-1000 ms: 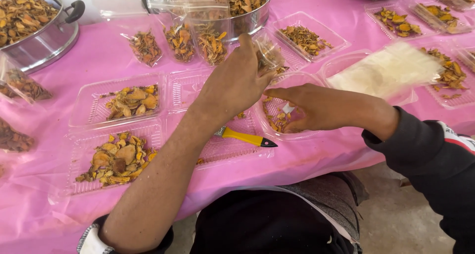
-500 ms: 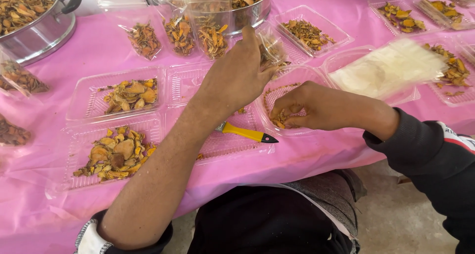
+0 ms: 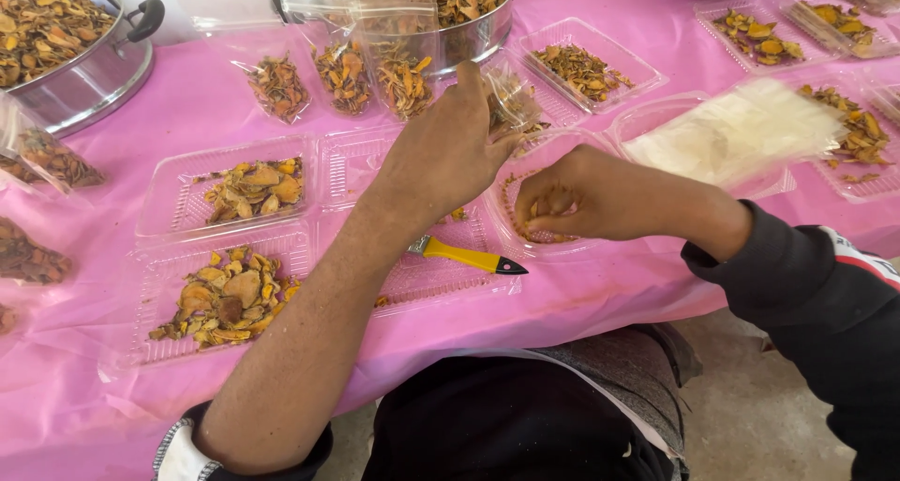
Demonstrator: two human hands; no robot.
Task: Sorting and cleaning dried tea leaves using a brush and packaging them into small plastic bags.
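The left hand is holding up a small clear plastic bag of dried slices, its fingers pinching the bag's edge, above the pink tablecloth. The right hand is reaching into a clear plastic tray just below the bag, fingers curled together on some dried orange slices. A yellow-handled tool is lying near, beside the tray
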